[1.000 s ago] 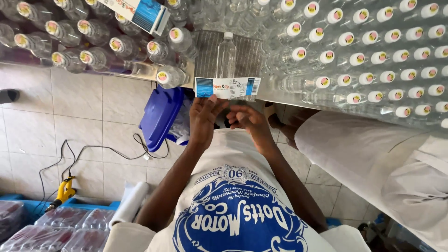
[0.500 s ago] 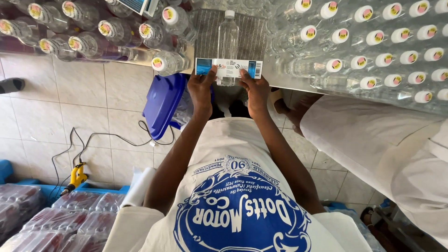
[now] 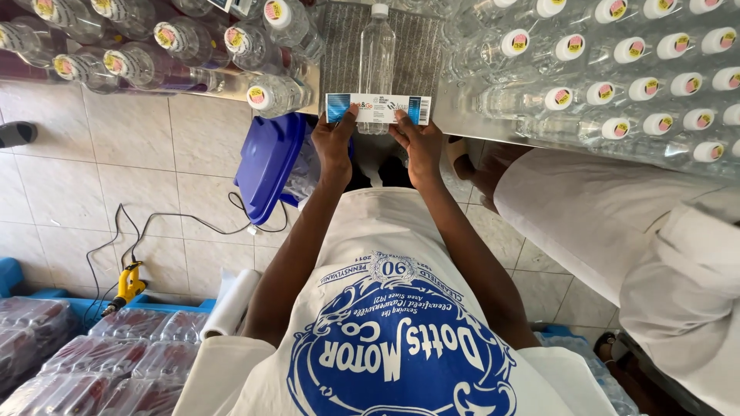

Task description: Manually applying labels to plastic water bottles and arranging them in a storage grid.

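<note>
Both hands, left hand [image 3: 335, 146] and right hand [image 3: 418, 145], pinch the white-and-blue paper label strip [image 3: 377, 109] across the clear plastic bottle [image 3: 376, 58] lying at twelve o'clock on the desk [image 3: 462, 127]; uneven tension risks a crooked, wrinkled label.

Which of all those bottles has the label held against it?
The lone clear bottle lying on the ribbed mat; both hands, left hand and right hand, stretch the label across it.
</note>
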